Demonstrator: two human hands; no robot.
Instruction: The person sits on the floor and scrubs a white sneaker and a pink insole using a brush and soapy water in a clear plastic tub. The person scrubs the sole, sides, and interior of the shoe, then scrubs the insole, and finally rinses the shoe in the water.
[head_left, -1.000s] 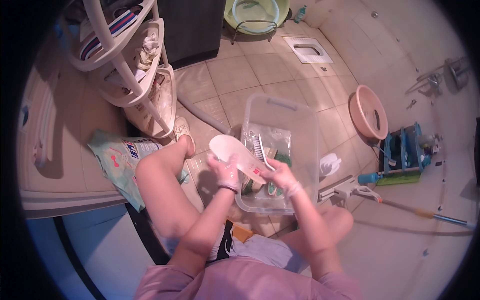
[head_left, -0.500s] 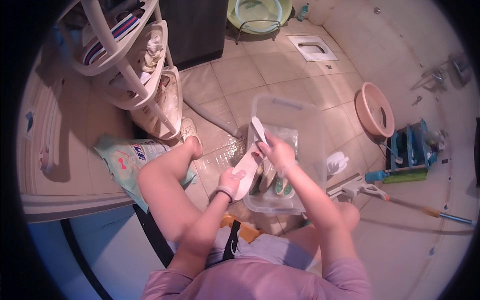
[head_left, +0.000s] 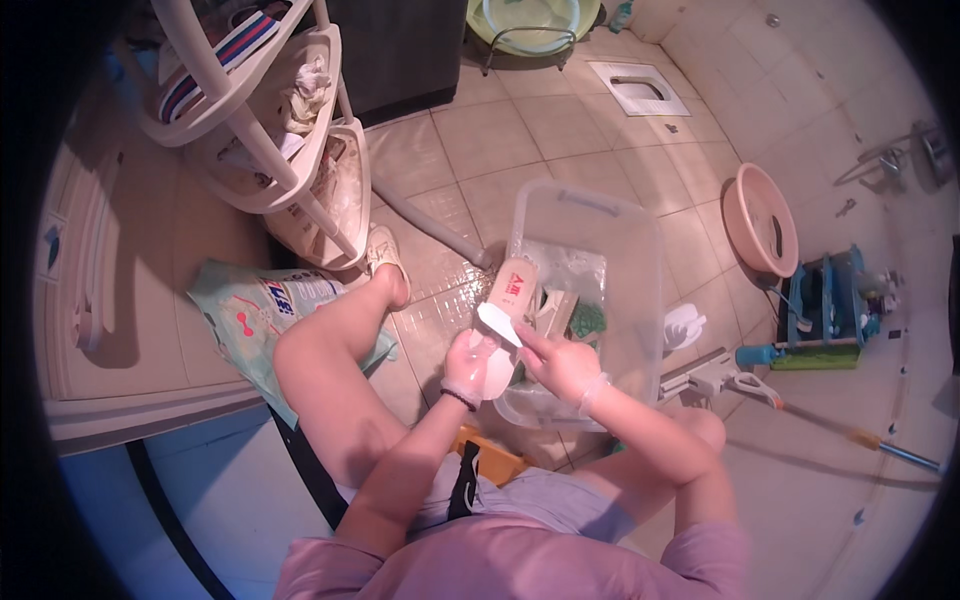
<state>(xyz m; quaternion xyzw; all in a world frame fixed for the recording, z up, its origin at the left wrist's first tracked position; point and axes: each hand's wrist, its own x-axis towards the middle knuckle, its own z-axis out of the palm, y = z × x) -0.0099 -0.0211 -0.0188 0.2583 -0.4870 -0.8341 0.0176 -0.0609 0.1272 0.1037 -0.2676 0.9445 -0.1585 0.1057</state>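
My left hand, in a thin clear glove, is closed around the lower part of a pale insole with red print at its upper end. My right hand, also gloved, grips a white brush, whose head lies across the insole's middle. Both hands are above the near left side of a clear plastic tub. Inside the tub are a cream shoe-like thing, partly hidden by my right hand, and a green mesh-like piece. The bristles are turned away from view.
A white tiered rack stands to the left, with a green-and-white bag by my leg. A grey hose crosses the tiles. To the right are a pink basin, a mop and a blue rack. A squat toilet lies beyond.
The brush has moved down from the insole's upper end to its middle. My right hand has come nearer to me, and the red print now shows uncovered.
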